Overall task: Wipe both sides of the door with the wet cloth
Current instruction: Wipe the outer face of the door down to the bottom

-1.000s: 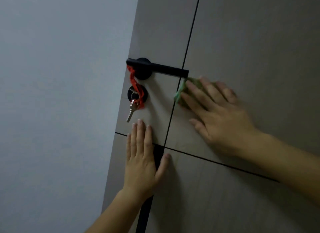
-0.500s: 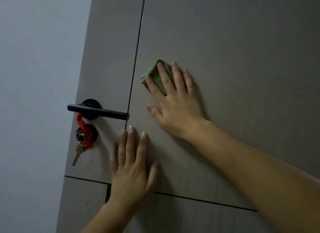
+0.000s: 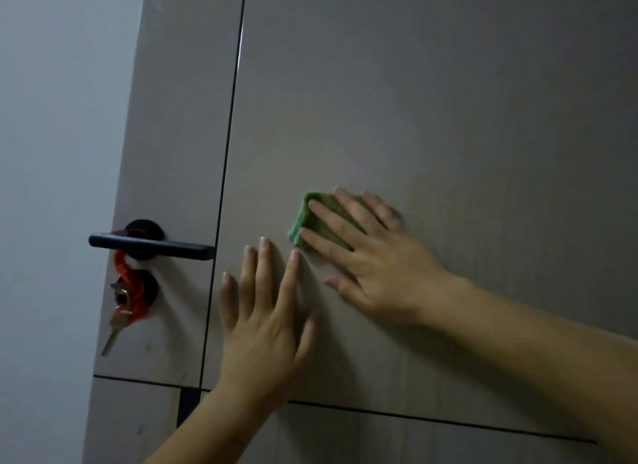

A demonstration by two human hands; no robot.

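A grey-brown panelled door [image 3: 431, 101] is filling the view. The right hand [image 3: 376, 270] is pressing a folded green cloth [image 3: 299, 223] beneath straight fingers [image 3: 329, 216]; the left hand [image 3: 266, 329] is lying flat, fingers spread, just beside.

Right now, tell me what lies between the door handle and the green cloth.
Head view: a dark vertical groove, then bare door panel reached by fingertips of the left hand.

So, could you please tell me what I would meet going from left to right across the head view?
Wall → door handle → left hand, flat on the door → right hand, pressing the green cloth against it. The keys hang under the handle, so I left them out.
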